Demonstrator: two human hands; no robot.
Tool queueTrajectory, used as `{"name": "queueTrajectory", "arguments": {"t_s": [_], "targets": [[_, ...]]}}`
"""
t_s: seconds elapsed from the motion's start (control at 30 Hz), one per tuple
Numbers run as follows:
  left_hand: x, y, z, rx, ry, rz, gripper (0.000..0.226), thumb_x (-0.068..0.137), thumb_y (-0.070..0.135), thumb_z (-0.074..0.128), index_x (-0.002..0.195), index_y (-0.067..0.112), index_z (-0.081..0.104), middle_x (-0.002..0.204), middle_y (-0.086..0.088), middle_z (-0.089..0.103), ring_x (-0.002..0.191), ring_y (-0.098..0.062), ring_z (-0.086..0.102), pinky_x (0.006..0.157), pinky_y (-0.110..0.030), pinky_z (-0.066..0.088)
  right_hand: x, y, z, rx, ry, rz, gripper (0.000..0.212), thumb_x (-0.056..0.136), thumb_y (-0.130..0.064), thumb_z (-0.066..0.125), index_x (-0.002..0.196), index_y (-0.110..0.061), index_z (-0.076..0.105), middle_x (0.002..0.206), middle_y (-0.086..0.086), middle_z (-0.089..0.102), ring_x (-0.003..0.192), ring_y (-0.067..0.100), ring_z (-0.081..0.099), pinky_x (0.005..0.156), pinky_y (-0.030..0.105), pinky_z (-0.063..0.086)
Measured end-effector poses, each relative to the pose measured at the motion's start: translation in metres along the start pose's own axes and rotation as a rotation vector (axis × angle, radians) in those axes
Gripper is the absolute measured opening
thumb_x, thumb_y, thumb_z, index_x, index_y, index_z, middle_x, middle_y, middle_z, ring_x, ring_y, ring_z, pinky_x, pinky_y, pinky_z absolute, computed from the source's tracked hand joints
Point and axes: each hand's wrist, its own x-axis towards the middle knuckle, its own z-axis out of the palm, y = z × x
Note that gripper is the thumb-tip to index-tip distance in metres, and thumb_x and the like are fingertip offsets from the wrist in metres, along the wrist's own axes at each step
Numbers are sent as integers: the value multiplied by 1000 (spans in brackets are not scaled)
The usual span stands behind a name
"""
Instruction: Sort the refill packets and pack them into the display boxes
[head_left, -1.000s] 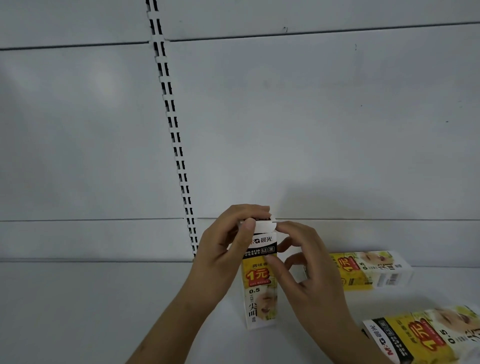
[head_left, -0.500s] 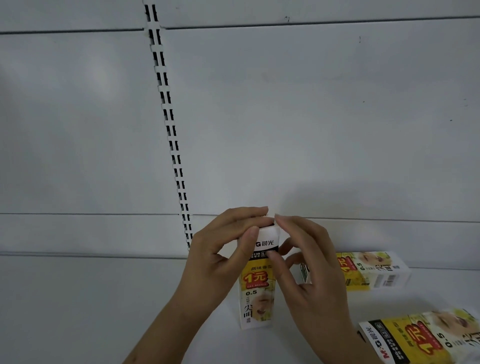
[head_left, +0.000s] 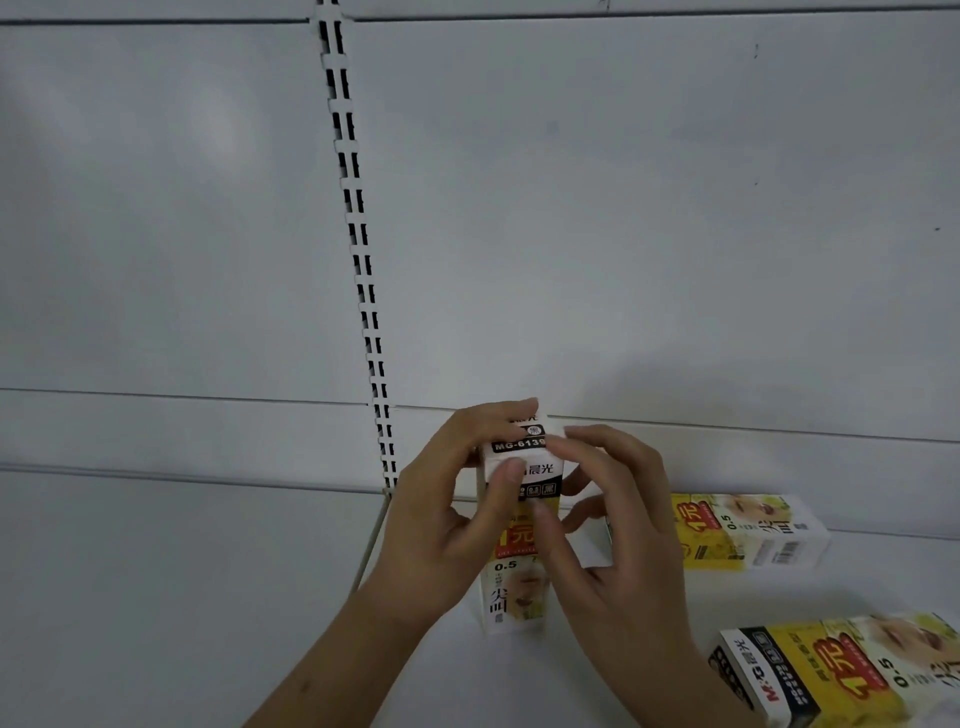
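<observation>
While both hands work at its top end, a tall white-and-yellow cardboard display box (head_left: 517, 597) stands upright on the white shelf surface (head_left: 182, 597), near the middle of the view. Black band near its top carries white print "MG-6139"; a red price mark and "0.5" show lower down the front face.

Left hand (head_left: 447, 514): fingers curled over the top of the box from the left, thumb pressed on the front face just under the black band. It grips the box.

Right hand (head_left: 613, 540): comes in from the right, index finger lying across the top flap, thumb against the front face lower down. Fingers bent and pinching the box top; remaining fingers spread loosely behind it.

Second white-and-yellow box (head_left: 748, 530) lies flat on its side to the right, farther back, close to the rear wall, barcode facing the viewer. Apart from the hands.

Third box of the same print (head_left: 841, 670) lies flat at the near right corner, partly cut off by the frame edge, black end toward the left.

White back panel (head_left: 623, 208) behind, with a slotted white metal upright (head_left: 358, 244) running down to the shelf just left of the hands.

No loose refill packets can be made out.
</observation>
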Motion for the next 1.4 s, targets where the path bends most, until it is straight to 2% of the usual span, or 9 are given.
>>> {"name": "queueTrajectory", "arguments": {"t_s": [0.1,0.23,0.53,0.7,0.93,1.07,1.2,1.3,1.4], "targets": [[-1,-6,3,-9,-4,60,18,95,14,54,110,16,63,126,2,63,119,-25,61,90,-45,54,-3,2,2,-5,-36,102,57,84,-31,66,136,-30,44,130,-16,45,103,15,58,72,24,53],[2,-8,-2,62,-16,106,17,95,15,56,108,14,66,125,1,65,117,-20,63,92,-35,53,-11,-2,12,-43,-175,239,77,73,-45,70,140,-32,35,123,-18,47,108,9,57,77,20,52],[-2,-13,8,317,38,156,25,88,24,66,110,14,71,122,3,61,112,-4,61,89,-25,54,-22,5,24,-124,-350,414,46,74,-42,71,103,-43,35,80,-12,60,73,3,61,57,18,47],[-1,-12,6,292,27,149,32,97,30,49,122,17,63,123,1,58,114,-9,59,89,-29,53,-16,1,17,-82,-329,467,40,78,-44,74,99,-38,41,80,-15,62,77,-4,61,61,16,50],[-19,-22,2,54,178,-19,50,100,36,33,149,24,30,140,-3,43,105,-21,64,65,-35,58,25,-10,-37,-83,-155,272,36,82,-38,72,111,-38,51,98,-16,67,86,3,64,71,22,53],[-31,-34,26,138,-51,-277,42,98,43,41,139,38,40,124,15,50,100,-11,62,70,-41,59,50,7,-109,-411,-343,132,61,89,-41,65,145,-43,39,100,-17,57,85,0,52,70,9,38],[-50,-48,51,432,-416,-281,45,94,46,38,137,35,43,122,18,49,112,-1,48,92,-28,47,40,35,-168,-471,-576,200,54,88,-47,58,137,-58,41,124,-34,54,117,-4,49,90,12,36],[-57,-57,58,742,-577,-268,72,77,54,16,136,28,49,131,7,47,123,-18,40,102,-33,34,16,55,-181,-493,-714,216,42,93,-50,55,131,-64,44,128,-44,48,122,-9,44,98,15,36],[-60,-64,58,769,-599,-279,73,77,54,14,133,27,52,130,5,44,123,-20,39,102,-34,31,5,69,-173,-634,-726,96,39,94,-49,46,132,-48,55,136,-29,51,124,0,46,104,25,37]]}}
